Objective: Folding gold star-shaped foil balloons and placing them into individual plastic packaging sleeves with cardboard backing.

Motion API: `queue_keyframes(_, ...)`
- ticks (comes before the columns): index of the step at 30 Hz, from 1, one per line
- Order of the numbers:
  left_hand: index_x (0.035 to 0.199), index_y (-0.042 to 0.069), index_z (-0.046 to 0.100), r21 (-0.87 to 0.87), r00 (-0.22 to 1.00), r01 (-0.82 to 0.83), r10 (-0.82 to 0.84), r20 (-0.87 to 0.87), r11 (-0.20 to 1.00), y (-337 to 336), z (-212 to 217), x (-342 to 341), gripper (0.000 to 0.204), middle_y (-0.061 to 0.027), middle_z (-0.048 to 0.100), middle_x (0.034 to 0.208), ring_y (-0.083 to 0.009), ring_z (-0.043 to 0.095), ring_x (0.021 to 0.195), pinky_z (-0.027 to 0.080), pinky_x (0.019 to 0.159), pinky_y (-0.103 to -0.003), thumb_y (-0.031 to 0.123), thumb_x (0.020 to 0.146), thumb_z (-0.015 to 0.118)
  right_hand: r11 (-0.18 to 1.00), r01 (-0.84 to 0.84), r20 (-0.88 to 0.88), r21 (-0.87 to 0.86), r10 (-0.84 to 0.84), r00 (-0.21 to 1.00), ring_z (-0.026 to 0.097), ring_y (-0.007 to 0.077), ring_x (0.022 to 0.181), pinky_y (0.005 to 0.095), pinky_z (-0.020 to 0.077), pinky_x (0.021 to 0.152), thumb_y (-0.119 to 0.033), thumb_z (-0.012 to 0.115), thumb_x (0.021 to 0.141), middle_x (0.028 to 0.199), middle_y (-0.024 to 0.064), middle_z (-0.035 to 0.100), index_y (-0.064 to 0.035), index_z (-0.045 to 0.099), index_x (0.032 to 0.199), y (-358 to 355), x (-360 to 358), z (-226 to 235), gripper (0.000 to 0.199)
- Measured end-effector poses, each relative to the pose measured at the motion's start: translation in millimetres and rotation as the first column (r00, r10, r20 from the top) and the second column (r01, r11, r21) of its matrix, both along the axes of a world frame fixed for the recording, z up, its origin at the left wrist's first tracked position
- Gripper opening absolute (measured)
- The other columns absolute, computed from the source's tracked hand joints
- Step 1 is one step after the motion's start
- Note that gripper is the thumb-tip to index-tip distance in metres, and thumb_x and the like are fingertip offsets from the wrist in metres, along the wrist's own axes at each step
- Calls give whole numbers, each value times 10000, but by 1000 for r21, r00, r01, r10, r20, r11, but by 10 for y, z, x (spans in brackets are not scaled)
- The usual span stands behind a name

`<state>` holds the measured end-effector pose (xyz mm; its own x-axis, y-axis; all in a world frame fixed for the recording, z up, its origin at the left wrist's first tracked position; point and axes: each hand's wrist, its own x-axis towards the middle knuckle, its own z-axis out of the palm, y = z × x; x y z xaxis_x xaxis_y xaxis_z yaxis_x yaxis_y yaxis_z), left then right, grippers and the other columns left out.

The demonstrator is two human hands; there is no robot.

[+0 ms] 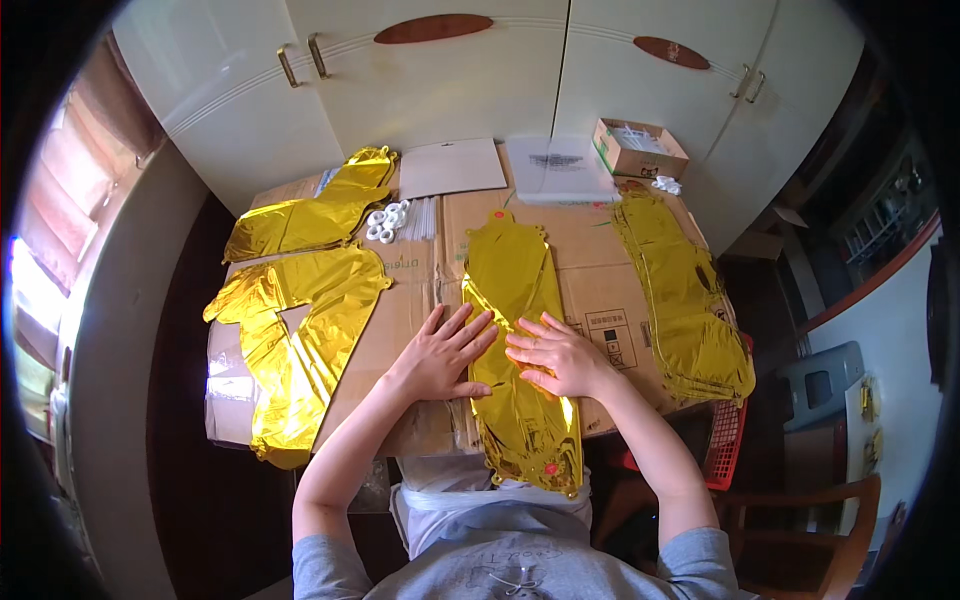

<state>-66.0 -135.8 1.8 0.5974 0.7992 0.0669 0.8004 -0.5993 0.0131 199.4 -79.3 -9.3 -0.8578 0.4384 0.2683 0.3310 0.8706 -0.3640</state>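
Head view: one flat gold foil piece lies at the centre of the frame on the cardboard-covered counter. Its long axis runs nearly up and down the frame, leaning a little so that the lower end sits further right. One end, with a red dot, points toward the cabinets; the other, also red-dotted, points at the person's lap, past the counter's near edge. Left hand and right hand lie palm down across its middle, fingers spread, clasping nothing. More gold foil stretches along the frame's right, its long axis slanting down to the right; white rings sit upper left of centre.
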Motion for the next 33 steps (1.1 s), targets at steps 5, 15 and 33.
queue_keyframes(5, 1500, 120, 303, -64, 999, -9, 11, 33, 998, 87, 22, 22, 865, -119, 289, 1554, -314, 214, 1455, 144, 1163, -551, 708, 876, 419, 1000, -9, -20, -23, 8, 1000, 438, 244, 1348, 502, 287, 1141, -251, 654, 877, 1341, 37, 584, -134, 685, 1170, 29, 6, -9, 317)
queue_keyframes(15, 1494, 142, 323, -27, 998, -58, 59, 17, 998, 327, 3, -31, 828, -132, 314, 1540, -304, 237, 1449, 147, 1146, -594, 687, 881, 443, 998, -1, -79, -57, -4, 997, 478, 256, 1314, 507, 299, 1134, -195, 657, 861, 1305, 64, 607, -93, 697, 1058, 35, 9, -32, 226)
queue_keyframes(33, 1493, 96, 307, 16, 994, -103, 102, 37, 995, 454, -52, -153, 967, -150, 304, 1541, -305, 216, 1456, 157, 1142, -601, 778, 817, 423, 997, 0, -110, -78, -9, 994, 491, 265, 1303, 515, 305, 1129, -148, 649, 853, 1286, 73, 619, -69, 701, 998, 52, 10, -61, 173)
